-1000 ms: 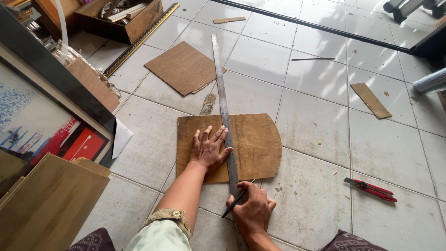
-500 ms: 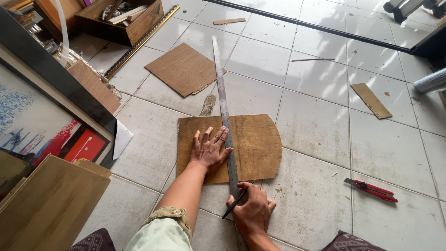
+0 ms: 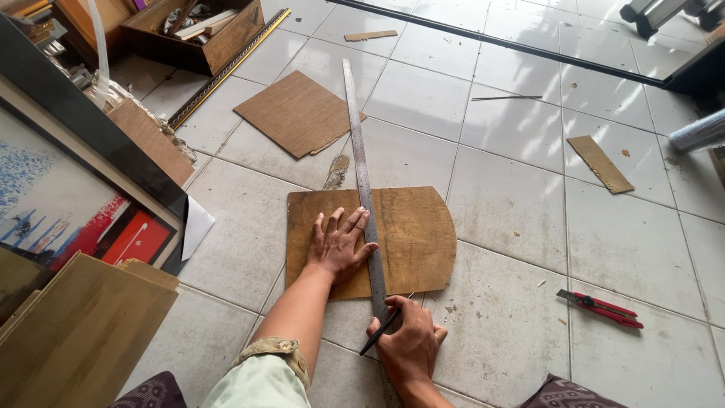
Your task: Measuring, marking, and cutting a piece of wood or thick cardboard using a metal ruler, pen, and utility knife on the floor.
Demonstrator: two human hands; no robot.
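A brown board (image 3: pixel 411 234) with a rounded right side lies flat on the tiled floor. A long steel ruler (image 3: pixel 360 159) runs across it from front to back. My left hand (image 3: pixel 338 243) presses flat on the board, fingers spread, fingertips against the ruler's left edge. My right hand (image 3: pixel 408 344) is at the ruler's near end, just below the board's front edge, holding a dark pencil (image 3: pixel 379 332) whose tip points toward the ruler.
A red utility knife (image 3: pixel 600 308) lies on the floor to the right. A square brown sheet (image 3: pixel 296 113) and a narrow strip (image 3: pixel 600 163) lie farther back. A framed painting (image 3: pixel 68 204), wooden boards (image 3: pixel 75 332) and a wooden box (image 3: pixel 192 34) stand at the left.
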